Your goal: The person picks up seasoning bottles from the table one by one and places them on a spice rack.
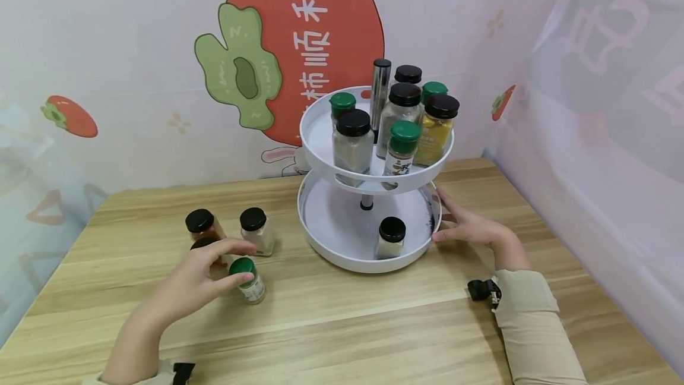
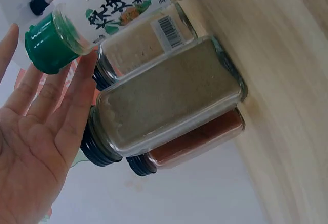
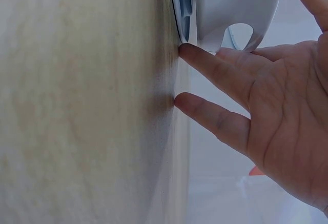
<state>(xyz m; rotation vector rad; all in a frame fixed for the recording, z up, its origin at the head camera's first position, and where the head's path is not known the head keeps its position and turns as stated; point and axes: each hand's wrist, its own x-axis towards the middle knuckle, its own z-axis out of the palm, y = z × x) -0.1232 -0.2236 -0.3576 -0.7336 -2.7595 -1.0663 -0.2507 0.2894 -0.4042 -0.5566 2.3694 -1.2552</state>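
On the left, my left hand [image 1: 189,284] reaches around the green cap of a small seasoning bottle [image 1: 252,291], thumb and fingers on either side. The left wrist view shows straight fingers beside the cap and a gap at the thumb. Close by stand black-capped spice jars: a reddish one [image 1: 212,229], a pale one [image 1: 259,236], and a greyish-brown jar [image 2: 171,96] partly hidden by the hand in the head view. My right hand [image 1: 472,230] is at the right rim of the lower tray of a white two-tier rack [image 1: 342,265], its fingers spread and fairly straight.
The upper tray [image 1: 315,156] carries several spice jars with black or green caps around a metal post [image 1: 380,97]. One small black-capped jar [image 1: 391,239] sits on the lower tray. Behind the wooden table [image 1: 331,337] hangs a printed cloth [image 1: 149,76].
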